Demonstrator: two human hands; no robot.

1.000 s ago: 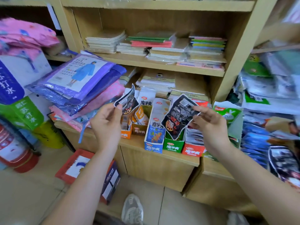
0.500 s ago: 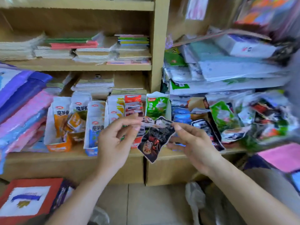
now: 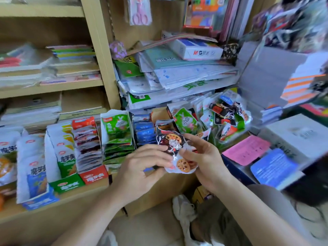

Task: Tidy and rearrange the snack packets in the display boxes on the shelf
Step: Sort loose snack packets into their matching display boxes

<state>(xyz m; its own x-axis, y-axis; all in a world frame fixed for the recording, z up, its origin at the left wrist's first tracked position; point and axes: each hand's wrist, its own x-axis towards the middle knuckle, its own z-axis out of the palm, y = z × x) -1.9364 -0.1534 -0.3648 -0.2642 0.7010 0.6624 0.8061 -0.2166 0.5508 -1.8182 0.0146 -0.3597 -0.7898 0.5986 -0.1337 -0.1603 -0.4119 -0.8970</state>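
Both forearms rise from the bottom of the view, cut off there, so the elbows and the rest of the person are out of sight. A pale shoe (image 3: 182, 206) on the floor between them is blurred.

The left hand (image 3: 142, 167) and right hand (image 3: 205, 162) meet in the air just in front of the shelf (image 3: 79, 194), near the middle of its front edge. Between them they grip a dark snack packet (image 3: 177, 153) printed with lotus-root slices. The left fingers (image 3: 156, 148) curl over its left side with the thumb pinching below. The right fingers (image 3: 193, 139) close round its right side, palm turned inward. The hands cover much of the packet, and I cannot tell whether it is one packet or two pressed together.

On the shelf, display boxes stand in a row along the front edge: a blue box (image 3: 40, 199), a green box (image 3: 67, 183) and a red box (image 3: 94, 174), each packed with upright packets. More boxes run off the left side of the view. Behind the hands stand green rabbit packets (image 3: 116, 128) and blue packets (image 3: 144, 132), their lower parts hidden by the fingers.

Toward the shelf's right end lies a loose heap of packets (image 3: 227, 118), too smeared to sort. Beside it a pink sheet (image 3: 246, 150) lies flat. Farther back, stacked notebooks (image 3: 71, 57) and a white carton (image 3: 195, 48) sit on higher shelves. The far right corner is only blur.
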